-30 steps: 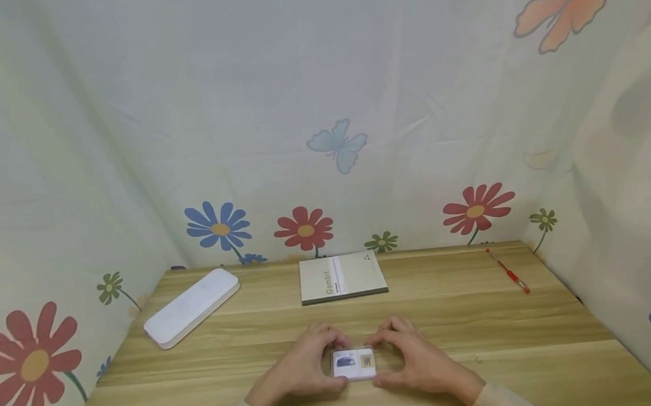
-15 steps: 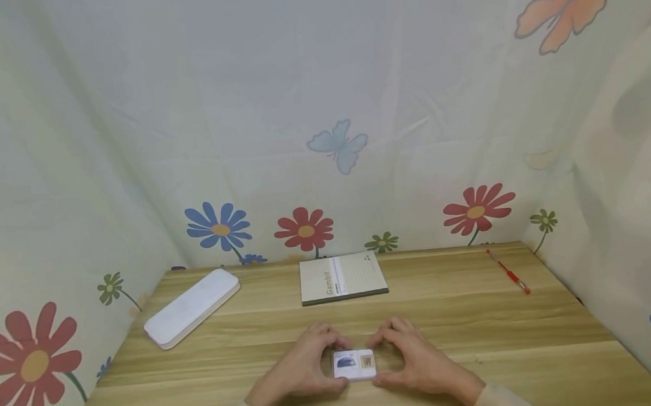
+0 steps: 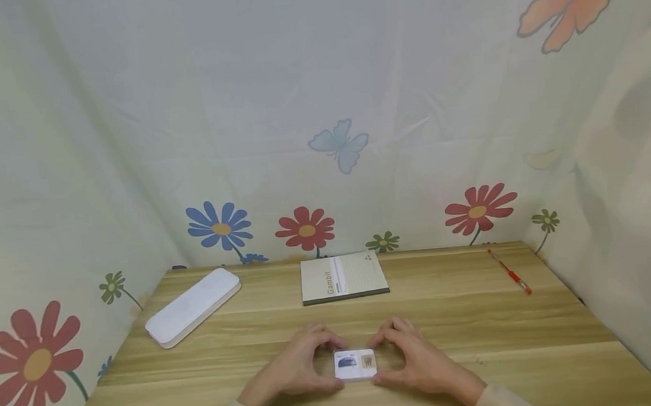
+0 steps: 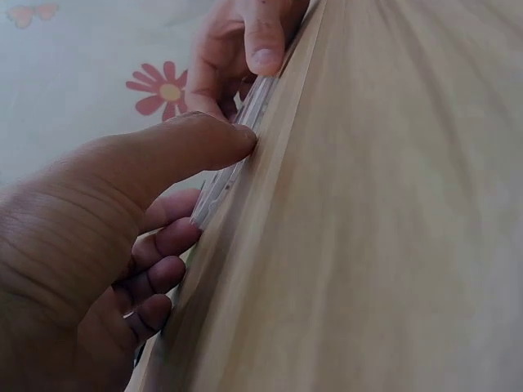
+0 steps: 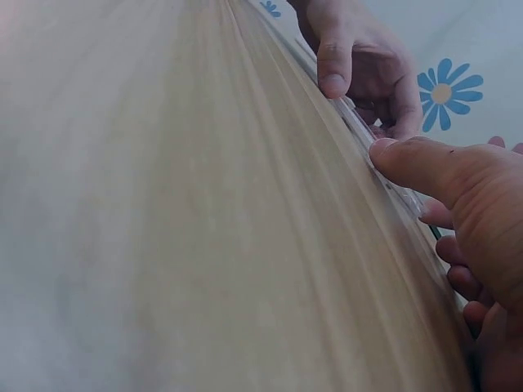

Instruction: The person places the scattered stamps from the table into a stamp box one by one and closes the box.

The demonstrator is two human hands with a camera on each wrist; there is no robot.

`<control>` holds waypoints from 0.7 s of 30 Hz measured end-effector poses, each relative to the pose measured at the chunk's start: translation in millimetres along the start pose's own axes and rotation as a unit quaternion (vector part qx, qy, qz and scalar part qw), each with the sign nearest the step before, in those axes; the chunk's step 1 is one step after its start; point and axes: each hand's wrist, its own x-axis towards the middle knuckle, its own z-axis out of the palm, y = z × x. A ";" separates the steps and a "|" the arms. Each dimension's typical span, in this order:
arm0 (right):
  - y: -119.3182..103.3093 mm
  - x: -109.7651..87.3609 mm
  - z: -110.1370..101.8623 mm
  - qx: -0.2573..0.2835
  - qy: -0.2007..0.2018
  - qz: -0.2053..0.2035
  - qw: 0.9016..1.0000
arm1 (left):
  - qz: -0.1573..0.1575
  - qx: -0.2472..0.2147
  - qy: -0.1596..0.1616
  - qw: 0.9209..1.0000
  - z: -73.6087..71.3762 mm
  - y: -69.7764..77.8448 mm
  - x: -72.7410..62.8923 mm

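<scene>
A small flat clear plastic case (image 3: 354,364) lies close to the wooden tabletop between both hands. Its white face carries a dark blue picture at left and a tan one at right. My left hand (image 3: 301,365) holds the left end, thumb at the near edge and index finger at the far corner. At the right end, my right hand (image 3: 421,360) grips the case the same way, thumb and index finger curved into an arch. In the left wrist view, the thin layered side of the case (image 4: 219,189) shows below the left thumb.
A beige notebook (image 3: 344,278) marked "Gambit" lies beyond the hands. To the back left is a long white box (image 3: 194,307) with rounded corners; a red pen (image 3: 509,271) lies at the back right. Curtains (image 3: 249,107) with flowers and butterflies enclose the wooden table (image 3: 243,327).
My left hand has shifted slightly left, its thumb and index finger covering less of the case. The right hand and the case stay nearly as they were.
</scene>
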 end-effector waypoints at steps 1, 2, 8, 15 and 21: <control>0.1 0.1 0.0 0.000 0.000 0.000 1.000 | -0.002 -0.003 -0.001 1.000 -1.0 -0.6 -0.6; 0.3 0.3 0.1 0.000 0.001 0.000 1.000 | -0.002 -0.003 -0.002 1.000 -1.8 -1.2 -1.0; 1.3 0.5 0.5 -0.001 0.000 0.001 1.000 | -0.005 -0.009 -0.008 1.000 -3.7 -2.7 -1.2; 2.0 -0.4 0.8 0.002 -0.004 0.006 1.000 | -0.011 -0.019 -0.011 1.000 -3.4 -2.9 -0.9; 2.7 0.2 0.1 0.002 0.000 0.000 1.000 | -0.010 -0.027 -0.010 1.000 -4.1 -3.0 -0.9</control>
